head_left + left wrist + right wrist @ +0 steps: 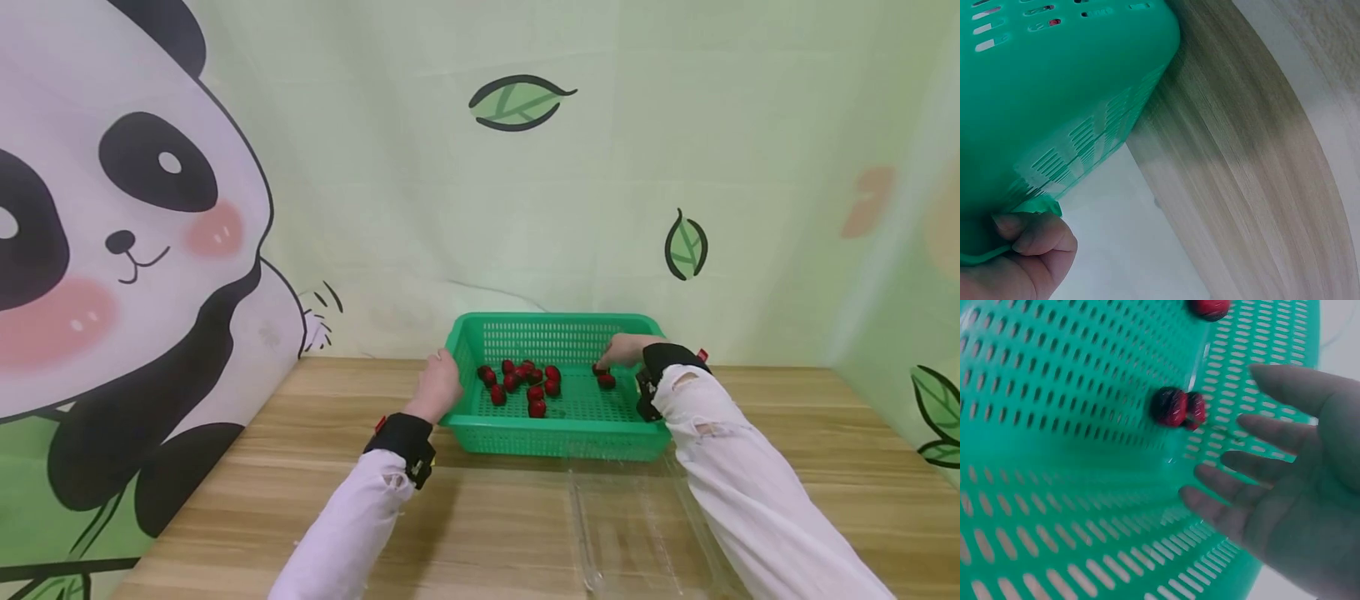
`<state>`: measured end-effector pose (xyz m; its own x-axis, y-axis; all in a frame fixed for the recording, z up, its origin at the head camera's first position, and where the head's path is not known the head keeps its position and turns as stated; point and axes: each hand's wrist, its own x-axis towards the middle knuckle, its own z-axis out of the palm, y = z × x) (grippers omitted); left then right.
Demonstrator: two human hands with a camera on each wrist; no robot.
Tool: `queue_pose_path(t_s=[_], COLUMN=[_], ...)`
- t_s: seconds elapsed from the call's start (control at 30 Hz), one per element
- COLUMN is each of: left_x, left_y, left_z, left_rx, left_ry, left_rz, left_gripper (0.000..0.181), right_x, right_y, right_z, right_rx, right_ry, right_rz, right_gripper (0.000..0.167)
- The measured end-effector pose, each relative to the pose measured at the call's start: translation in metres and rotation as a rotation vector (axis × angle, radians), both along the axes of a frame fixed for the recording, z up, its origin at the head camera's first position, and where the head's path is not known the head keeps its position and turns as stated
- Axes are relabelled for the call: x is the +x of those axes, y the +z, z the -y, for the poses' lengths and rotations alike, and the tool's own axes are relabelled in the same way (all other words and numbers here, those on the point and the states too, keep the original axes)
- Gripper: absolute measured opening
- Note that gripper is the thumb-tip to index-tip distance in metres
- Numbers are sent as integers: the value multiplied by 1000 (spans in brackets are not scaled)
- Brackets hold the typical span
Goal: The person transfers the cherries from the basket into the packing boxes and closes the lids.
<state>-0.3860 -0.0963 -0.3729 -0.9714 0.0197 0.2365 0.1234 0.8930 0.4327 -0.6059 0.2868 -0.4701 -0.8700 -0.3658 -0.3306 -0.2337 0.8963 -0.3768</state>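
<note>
A green plastic basket (525, 433) with slotted walls sits on the wooden table, several dark red cherries (512, 382) lying in its left half. My left hand (439, 385) grips its left rim; in the left wrist view the thumb and a curled finger (1054, 240) pinch the edge. Inside the right end, my right hand (630, 350) reaches down over two cherries (606, 381). The right wrist view shows these cherries (1171, 407) on the slotted floor, a thin stem pointing toward the hand. Its fingers (1260, 464) are spread, apart from the fruit.
A clear plastic container (637, 525) stands on the table in front of the basket, partly behind my right sleeve. Behind the table (495, 517) hangs a pale green cloth (390, 167) printed with a panda and leaves.
</note>
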Motion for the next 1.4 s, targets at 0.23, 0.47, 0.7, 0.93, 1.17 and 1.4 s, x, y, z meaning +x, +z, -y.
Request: queue_pose_path(t_s=[0.23, 0.47, 0.7, 0.93, 1.17, 1.4], left_x=[-1, 0, 0, -1, -1, -8], left_y=[-2, 1, 1, 2, 0, -1], left_z=[-1, 0, -1, -1, -2, -1], left_rx=[-14, -4, 2, 0, 4, -2], left_ry=[-7, 2, 4, 7, 7, 15], left_rz=[20, 35, 43, 46, 37, 61], left_gripper=[51, 51, 48, 51, 51, 53], right_x=[27, 128, 159, 162, 166, 167], right_y=[0, 84, 111, 118, 127, 145], right_z=[12, 61, 71, 72, 78, 87], right_rx=[39, -64, -135, -151, -133, -121], right_ry=[-21, -130, -201, -201, -187, -132], right_rz=[-5, 12, 38, 46, 49, 41], right_gripper=[70, 51, 39, 48, 51, 50])
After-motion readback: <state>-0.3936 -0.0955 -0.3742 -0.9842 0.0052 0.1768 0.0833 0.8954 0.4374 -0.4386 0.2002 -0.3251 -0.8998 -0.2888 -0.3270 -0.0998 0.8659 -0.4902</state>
